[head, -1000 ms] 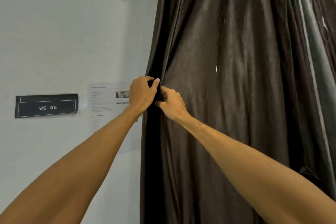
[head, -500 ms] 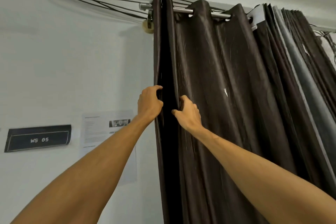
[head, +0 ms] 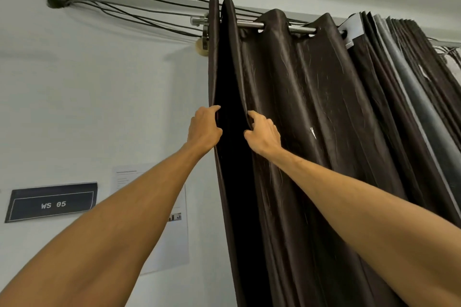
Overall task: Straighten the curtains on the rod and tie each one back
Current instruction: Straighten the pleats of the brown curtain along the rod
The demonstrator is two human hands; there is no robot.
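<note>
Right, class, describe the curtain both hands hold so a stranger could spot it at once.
Find the metal rod on the white wall. At its left end hangs the dark brown curtain, gripped by the left hand and right hand. Unlike the bunched grey curtains rightward, it spreads in broad, shiny folds.

One glossy dark brown eyelet curtain [head: 299, 132] hangs on one silver metal rod [head: 249, 24], beside a bunch of grey and brown curtains [head: 404, 97] too tightly packed to count. Two hands show, left hand [head: 203, 129] and right hand [head: 263, 134]. The wall has one dark rectangular sign [head: 52, 203], one white paper sheet [head: 172, 244] and several black cables [head: 129, 5].
</note>
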